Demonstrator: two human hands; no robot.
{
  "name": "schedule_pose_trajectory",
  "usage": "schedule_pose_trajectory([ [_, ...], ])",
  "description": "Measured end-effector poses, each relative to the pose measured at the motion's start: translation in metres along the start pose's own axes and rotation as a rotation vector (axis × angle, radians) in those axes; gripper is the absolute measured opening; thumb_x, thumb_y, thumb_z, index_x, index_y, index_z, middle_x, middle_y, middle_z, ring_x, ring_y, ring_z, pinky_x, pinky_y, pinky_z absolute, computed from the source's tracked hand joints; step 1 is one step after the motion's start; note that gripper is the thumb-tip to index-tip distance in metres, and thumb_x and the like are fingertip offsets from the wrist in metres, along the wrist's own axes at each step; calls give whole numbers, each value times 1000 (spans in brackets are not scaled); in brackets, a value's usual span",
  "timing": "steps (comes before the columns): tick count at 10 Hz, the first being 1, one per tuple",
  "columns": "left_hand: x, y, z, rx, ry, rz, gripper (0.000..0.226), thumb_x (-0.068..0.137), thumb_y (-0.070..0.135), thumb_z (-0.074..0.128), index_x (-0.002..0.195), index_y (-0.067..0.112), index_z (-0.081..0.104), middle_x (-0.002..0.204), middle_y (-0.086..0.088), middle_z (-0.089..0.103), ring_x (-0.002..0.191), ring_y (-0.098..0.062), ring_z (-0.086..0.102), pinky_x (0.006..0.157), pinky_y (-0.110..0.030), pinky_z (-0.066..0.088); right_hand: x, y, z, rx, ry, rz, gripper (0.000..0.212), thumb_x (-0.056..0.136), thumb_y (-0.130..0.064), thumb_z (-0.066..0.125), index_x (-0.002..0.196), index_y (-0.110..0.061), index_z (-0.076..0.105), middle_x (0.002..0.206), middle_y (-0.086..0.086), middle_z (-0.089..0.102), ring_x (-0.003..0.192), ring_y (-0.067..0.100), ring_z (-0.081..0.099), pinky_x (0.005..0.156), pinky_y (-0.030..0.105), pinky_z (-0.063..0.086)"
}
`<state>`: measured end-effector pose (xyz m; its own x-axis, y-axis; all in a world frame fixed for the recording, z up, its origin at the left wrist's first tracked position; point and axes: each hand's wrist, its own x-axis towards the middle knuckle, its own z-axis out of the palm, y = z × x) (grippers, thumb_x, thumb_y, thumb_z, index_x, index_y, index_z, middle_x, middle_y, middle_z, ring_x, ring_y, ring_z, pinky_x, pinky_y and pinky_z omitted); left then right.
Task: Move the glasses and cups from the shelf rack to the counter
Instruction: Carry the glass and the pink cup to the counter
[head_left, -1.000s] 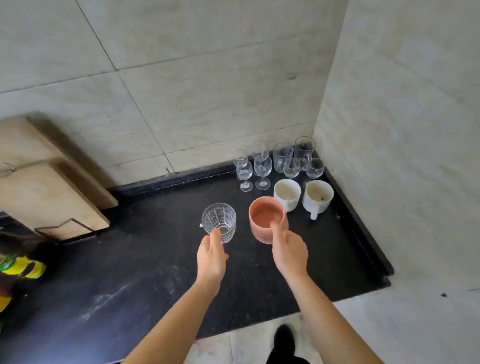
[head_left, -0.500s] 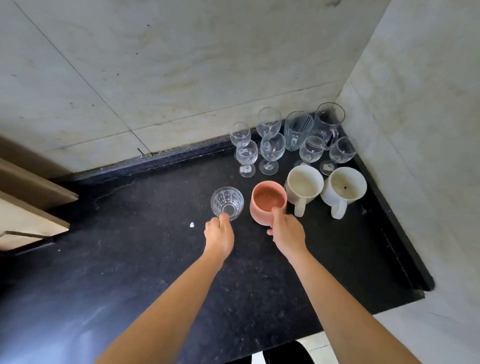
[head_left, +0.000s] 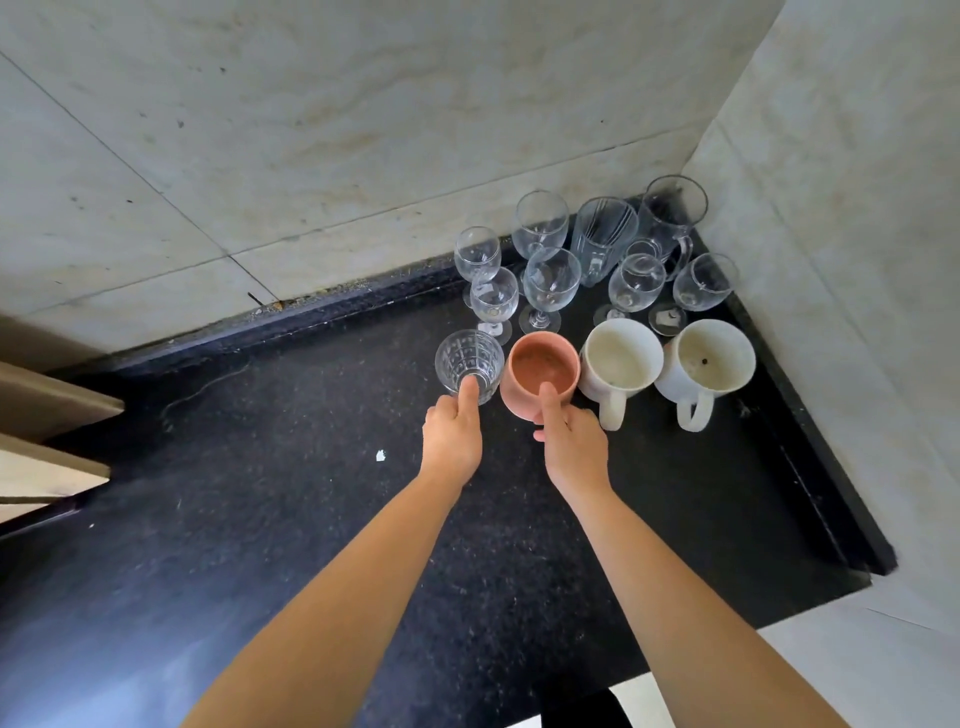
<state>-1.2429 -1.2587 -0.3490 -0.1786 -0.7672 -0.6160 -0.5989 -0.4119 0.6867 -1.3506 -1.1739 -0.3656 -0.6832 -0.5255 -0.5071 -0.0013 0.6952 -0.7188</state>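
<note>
My left hand (head_left: 453, 436) grips a clear cut-pattern tumbler (head_left: 469, 364), thumb over its near rim. Just to its right, my right hand (head_left: 570, 441) holds a terracotta cup (head_left: 540, 371), thumb inside the rim. Both vessels sit low over the black counter (head_left: 260, 493), directly beside two white mugs (head_left: 621, 361) (head_left: 709, 364); I cannot tell whether they touch the surface. Behind them in the corner stand several stemmed wine glasses (head_left: 550, 275), a ribbed tall glass (head_left: 602, 236) and a glass mug (head_left: 670, 213).
Tiled walls close the back (head_left: 363, 130) and right side (head_left: 831, 208). A wooden shelf edge (head_left: 47, 410) juts in at the left. A small white speck (head_left: 381, 455) lies on the counter. The counter's front edge runs at lower right, with pale floor beyond.
Both hands carried the tumbler and the terracotta cup forward and down toward the corner, until they stand next to the white mugs. The view tilted closer to the counter.
</note>
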Motion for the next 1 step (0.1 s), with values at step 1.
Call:
schedule_pose_trajectory([
  [1, -2, 1, -3, 65, -4, -45, 70, 94, 72, 29, 111, 10, 58, 120, -8, 61, 113, -28, 56, 99, -48, 45, -1, -2, -4, -14, 97, 11, 64, 91, -73, 45, 71, -14, 62, 69, 0, 66, 67, 14, 63, 59, 24, 36],
])
